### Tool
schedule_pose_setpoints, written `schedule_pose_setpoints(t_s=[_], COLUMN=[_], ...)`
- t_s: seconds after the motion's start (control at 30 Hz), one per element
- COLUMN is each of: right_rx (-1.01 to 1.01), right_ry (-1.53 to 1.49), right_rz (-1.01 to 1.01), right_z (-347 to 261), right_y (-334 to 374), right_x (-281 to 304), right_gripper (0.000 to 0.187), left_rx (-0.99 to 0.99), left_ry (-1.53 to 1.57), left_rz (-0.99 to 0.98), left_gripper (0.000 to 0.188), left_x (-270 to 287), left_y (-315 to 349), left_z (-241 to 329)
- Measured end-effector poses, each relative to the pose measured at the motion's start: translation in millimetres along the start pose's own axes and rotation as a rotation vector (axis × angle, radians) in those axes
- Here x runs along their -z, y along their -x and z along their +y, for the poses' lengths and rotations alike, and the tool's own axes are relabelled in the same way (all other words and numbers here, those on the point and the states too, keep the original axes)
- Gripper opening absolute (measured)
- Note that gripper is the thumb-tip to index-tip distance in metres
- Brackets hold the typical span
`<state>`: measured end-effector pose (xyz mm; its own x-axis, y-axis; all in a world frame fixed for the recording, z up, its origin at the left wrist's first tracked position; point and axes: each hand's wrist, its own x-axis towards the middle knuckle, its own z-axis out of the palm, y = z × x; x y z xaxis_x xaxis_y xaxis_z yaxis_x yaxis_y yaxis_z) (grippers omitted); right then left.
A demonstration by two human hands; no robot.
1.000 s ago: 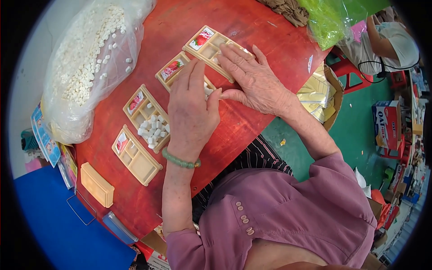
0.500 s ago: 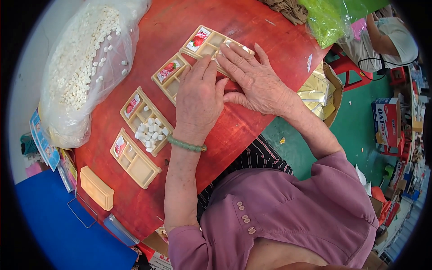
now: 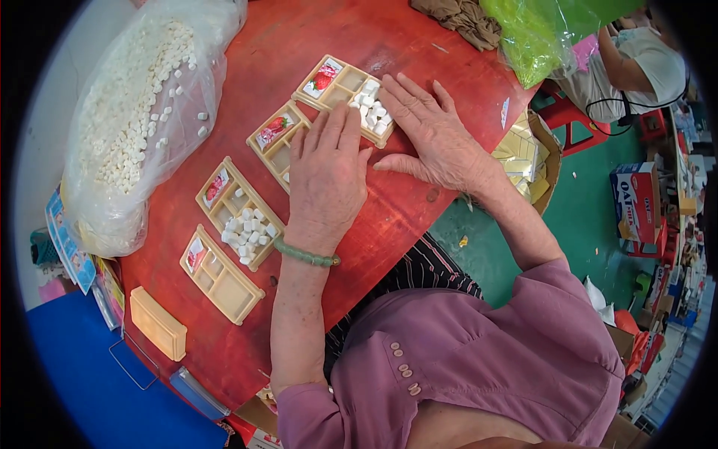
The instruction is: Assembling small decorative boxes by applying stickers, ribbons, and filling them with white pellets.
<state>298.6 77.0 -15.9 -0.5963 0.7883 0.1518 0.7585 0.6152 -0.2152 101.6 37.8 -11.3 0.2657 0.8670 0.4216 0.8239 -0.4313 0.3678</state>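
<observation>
My left hand, a green bead bracelet at its wrist, stretches its fingers over the second beige compartment tray, hiding much of it. Those fingertips reach the near edge of the farthest tray. That tray has a strawberry-printed sachet in one compartment and white marshmallow-like pieces in its right end. Beside this end lies my right hand, fingers extended and thumb apart. A third tray carries a sachet and a heap of white pieces. The nearest tray has a sachet and a bare large compartment.
A big clear bag of white pieces lies at the left. A stack of beige trays stands near the blue surface. Green plastic and brown cloth lie far right. Another person sits beyond.
My right hand has come off the farthest tray to its right end, uncovering the white pieces. That tray has turned slightly, its right end nearer me. My left hand stays over the second tray.
</observation>
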Motion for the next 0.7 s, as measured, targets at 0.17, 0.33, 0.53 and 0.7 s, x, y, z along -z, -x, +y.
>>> schedule_pose_setpoints(t_s=[0.17,0.33,0.53,0.7], right_rx=[0.028,0.059,0.061,0.064], right_ry=[-0.058,0.007,0.028,-0.005], right_rz=[0.057,0.048,0.058,0.044], right_z=[3.9,2.6,0.9,3.0], right_y=[-1.9,-5.8,-7.7,-10.5], right_x=[-0.1,-2.2,0.6,-2.1], right_gripper=[0.097,0.096,0.096,0.095], left_rx=[-0.02,-0.02,0.002,-0.016], left_ry=[-0.118,-0.114,-0.117,-0.138], left_rz=[-0.067,-0.058,-0.07,-0.099], left_gripper=[0.052,0.051,0.051,0.051], left_x=[-7.7,-8.6,-6.3,-9.6], left_y=[3.7,3.9,5.1,5.5], left_z=[-2.1,-1.0,2.4,0.7])
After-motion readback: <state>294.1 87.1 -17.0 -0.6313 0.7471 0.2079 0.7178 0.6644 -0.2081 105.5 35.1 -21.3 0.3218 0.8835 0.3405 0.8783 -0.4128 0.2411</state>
